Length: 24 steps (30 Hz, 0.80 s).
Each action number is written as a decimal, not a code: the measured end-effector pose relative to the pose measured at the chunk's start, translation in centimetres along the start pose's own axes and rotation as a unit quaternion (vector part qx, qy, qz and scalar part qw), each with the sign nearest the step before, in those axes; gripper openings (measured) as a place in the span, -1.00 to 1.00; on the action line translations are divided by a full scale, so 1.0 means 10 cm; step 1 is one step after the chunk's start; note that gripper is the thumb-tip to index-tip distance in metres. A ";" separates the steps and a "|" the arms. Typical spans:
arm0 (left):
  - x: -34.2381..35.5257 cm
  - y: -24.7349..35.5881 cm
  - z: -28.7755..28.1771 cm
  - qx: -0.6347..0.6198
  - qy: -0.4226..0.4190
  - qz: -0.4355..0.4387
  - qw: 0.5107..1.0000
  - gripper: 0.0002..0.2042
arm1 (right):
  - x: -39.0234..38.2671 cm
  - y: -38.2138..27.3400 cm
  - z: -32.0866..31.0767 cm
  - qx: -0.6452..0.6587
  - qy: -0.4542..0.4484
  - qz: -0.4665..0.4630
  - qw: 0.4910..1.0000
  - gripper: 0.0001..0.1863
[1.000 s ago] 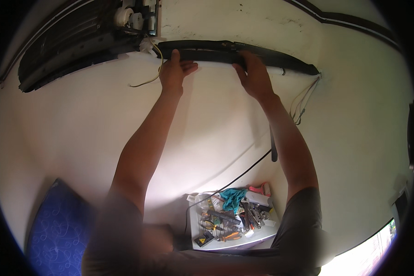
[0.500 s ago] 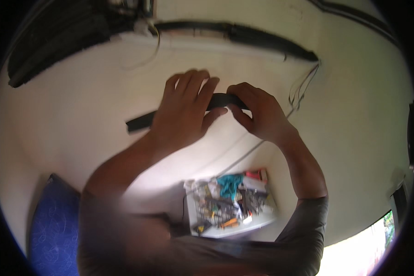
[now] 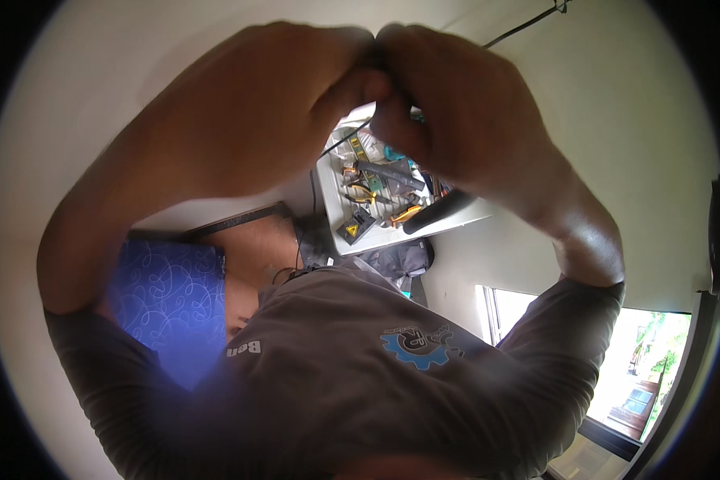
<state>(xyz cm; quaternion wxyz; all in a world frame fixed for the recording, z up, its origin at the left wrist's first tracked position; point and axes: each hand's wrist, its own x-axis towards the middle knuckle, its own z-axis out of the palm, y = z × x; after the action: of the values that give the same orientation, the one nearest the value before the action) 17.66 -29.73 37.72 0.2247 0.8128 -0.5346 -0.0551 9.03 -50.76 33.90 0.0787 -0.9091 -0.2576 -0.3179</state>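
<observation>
My left hand (image 3: pixel 312 88) and my right hand (image 3: pixel 432 104) are raised close to the camera at the top of the view, meeting side by side with bent fingers. Both are closed on a black strip (image 3: pixel 430 214), mostly hidden behind them; one end slants down below my right hand. Behind my hands sits a white tray (image 3: pixel 332 232) full of tools, with yellow-handled pliers (image 3: pixel 358 192) and a small black and yellow case (image 3: pixel 354 228) among them.
A blue patterned pad or mattress (image 3: pixel 168 288) lies at lower left. A dark bag (image 3: pixel 408 256) is beneath the tray. A bright window (image 3: pixel 648 360) is at lower right. A dark cable (image 3: pixel 520 24) crosses the upper wall.
My hands left the long black piece on the wall, took hold of a shorter black strip and brought it up close to the camera. The view has tipped down, away from the wall fittings.
</observation>
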 end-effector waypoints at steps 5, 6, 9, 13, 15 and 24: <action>-0.38 0.12 0.16 0.075 -0.121 0.152 0.978 -0.81 | -0.40 -0.42 -0.06 0.074 -0.025 -0.004 0.997 -0.77; -0.46 0.14 0.20 0.067 -0.138 0.148 0.977 -0.81 | -0.48 -0.48 -0.07 0.074 -0.037 -0.002 0.997 -0.79; -0.61 0.17 0.31 0.072 -0.148 0.202 0.966 -0.78 | -0.67 -0.59 -0.07 0.106 -0.063 -0.003 0.992 -0.78; -0.63 0.37 0.25 0.101 -0.164 0.247 0.950 -0.75 | -0.87 -0.58 -0.20 0.130 -0.109 -0.020 0.985 -0.76; -0.63 0.45 0.07 0.064 -0.268 0.181 0.944 -0.74 | -1.02 -0.39 -0.17 0.125 -0.112 -0.024 0.986 -0.78; -0.80 -0.34 0.50 -0.103 0.064 0.067 0.990 -0.54 | -1.10 1.33 1.27 0.100 -0.090 0.227 0.965 -0.73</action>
<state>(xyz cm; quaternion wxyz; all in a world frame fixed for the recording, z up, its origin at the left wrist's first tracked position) 15.48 -22.98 30.62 0.3439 0.7498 -0.5637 -0.0428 15.41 -62.81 17.40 0.2155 -0.9561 -0.0806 -0.1813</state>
